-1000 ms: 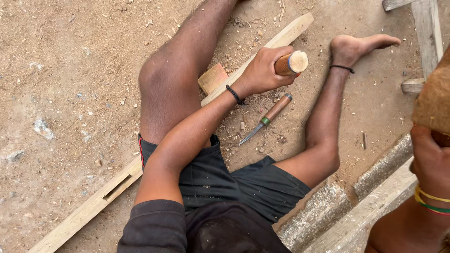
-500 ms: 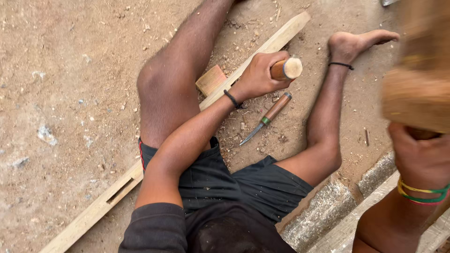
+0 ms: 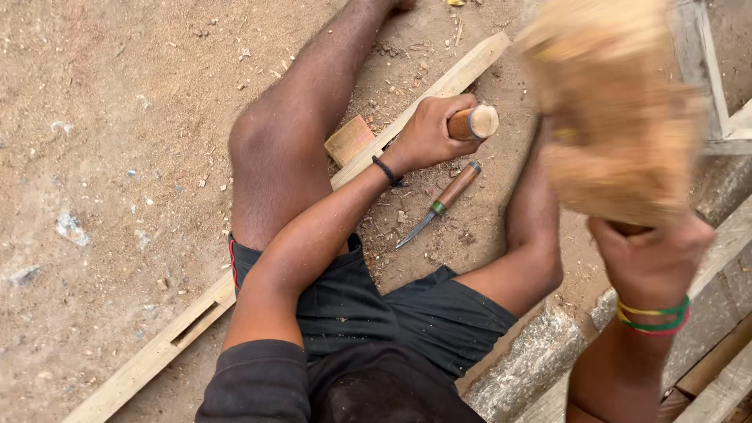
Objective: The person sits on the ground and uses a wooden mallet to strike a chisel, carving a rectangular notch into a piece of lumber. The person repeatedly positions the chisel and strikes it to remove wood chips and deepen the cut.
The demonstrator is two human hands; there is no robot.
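I sit on sandy ground with a long pale wooden plank [image 3: 157, 356] running under my legs. My left hand [image 3: 423, 135], a black band on its wrist, grips the wooden handle of a chisel [image 3: 476, 122] held against the plank's far part. My right hand [image 3: 650, 262], with coloured bands on the wrist, clutches a big wooden mallet [image 3: 615, 117], raised high and blurred close to the camera. The blade of the held chisel is hidden behind my hand.
A second chisel [image 3: 439, 204] with a wooden handle and green ring lies on the ground between my legs. A small wood block [image 3: 350, 139] rests beside the plank. A rough stone kerb [image 3: 533, 360] and timber pieces [image 3: 709, 70] line the right side.
My right hand has swung the mallet up and leftward, so it now fills the upper right of the view. My left hand has kept the chisel in place on the plank.
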